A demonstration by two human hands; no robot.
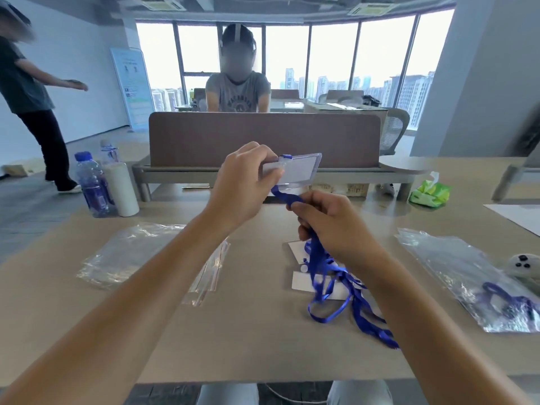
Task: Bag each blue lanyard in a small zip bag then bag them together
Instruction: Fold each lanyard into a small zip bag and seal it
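- The left hand [244,182] is raised above the table [239,340], fingers pinched on the edge of a clear badge holder [298,171] with a white card inside
- The right hand [330,226] is curled round the blue lanyard strap [321,267] just below the holder; the strap hangs down in tangled loops onto the table, over some white cards [301,280]
- Left of the arms lies a pile of empty clear zip bags [122,255], partly hidden by the left forearm
- At the right edge a filled zip bag [473,285] holds another blue lanyard; a white controller [523,266] sits touching its far side
- Two water bottles with blue caps [92,185] and a white cylinder [121,188] stand at the far left
- A green pack of tissues [429,192] sits far right, near a brown desk divider [263,138]
- A seated person [238,92] is behind the divider, another person [32,92] stands at left
- Print on a poster [133,83] and on the bottles is too blurred to read
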